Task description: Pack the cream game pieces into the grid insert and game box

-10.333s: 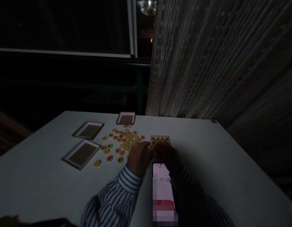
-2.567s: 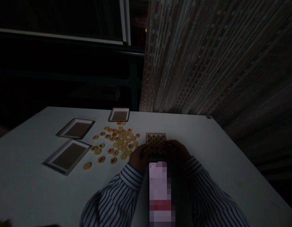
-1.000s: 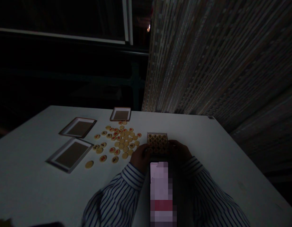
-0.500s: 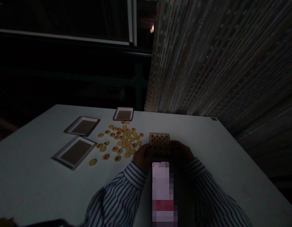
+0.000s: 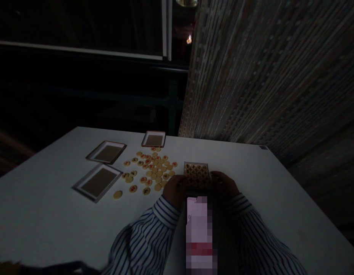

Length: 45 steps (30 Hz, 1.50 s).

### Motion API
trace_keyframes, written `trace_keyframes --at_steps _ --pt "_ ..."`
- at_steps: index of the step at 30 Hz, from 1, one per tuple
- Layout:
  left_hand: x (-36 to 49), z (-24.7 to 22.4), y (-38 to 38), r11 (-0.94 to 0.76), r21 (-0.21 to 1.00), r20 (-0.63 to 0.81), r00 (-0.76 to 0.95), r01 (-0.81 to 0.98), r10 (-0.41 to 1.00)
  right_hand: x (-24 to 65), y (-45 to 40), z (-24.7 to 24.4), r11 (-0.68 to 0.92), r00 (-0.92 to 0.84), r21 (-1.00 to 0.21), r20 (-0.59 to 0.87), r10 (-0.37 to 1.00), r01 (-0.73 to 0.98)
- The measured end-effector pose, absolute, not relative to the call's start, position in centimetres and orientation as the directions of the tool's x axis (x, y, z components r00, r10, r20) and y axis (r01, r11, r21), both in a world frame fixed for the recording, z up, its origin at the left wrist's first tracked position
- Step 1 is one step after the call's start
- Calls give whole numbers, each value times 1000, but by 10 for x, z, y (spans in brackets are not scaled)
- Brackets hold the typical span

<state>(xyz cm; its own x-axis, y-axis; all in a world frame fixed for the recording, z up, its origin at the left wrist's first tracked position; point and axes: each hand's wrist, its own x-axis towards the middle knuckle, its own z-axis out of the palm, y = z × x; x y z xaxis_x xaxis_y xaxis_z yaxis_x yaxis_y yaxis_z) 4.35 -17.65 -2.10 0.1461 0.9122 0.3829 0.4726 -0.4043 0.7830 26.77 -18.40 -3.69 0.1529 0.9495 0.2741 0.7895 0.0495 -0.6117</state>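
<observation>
A small open box holds rows of round Chinese chess pieces with dark characters. My left hand is closed on the box's left side, its fingertips at the near left part. On the other side, my right hand has its fingers curved and apart, with a narrow gap between them and the box's right edge. Deep shadow covers the box's near end and the undersides of both hands. Many loose Chinese chess pieces lie left of the box, some showing red or dark characters, others blank side up.
Three shallow trays stand on the white table: a far one, a brown-rimmed one and a nearer white-rimmed one. A lit phone is between my forearms. A string curtain hangs behind the table.
The view has shifted slightly, so the table's contents appear farther right. My right hand's fingers have come slightly away from the box's right edge. My left hand stays at the box.
</observation>
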Motion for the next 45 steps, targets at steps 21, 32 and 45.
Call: trace_keyframes --at_steps 21,32,45 --pt "33 -10 -182 -403 808 396 110 430 912 270 -184 -9 156 40 -506 355 934 849" --pt "-23 13 -158 -317 806 336 54 500 940 245 -181 24 284 -136 -413 353 926 865" --pt "-93 0 -106 -218 606 352 -13 765 936 165 -143 59 367 -339 -219 155 928 904"
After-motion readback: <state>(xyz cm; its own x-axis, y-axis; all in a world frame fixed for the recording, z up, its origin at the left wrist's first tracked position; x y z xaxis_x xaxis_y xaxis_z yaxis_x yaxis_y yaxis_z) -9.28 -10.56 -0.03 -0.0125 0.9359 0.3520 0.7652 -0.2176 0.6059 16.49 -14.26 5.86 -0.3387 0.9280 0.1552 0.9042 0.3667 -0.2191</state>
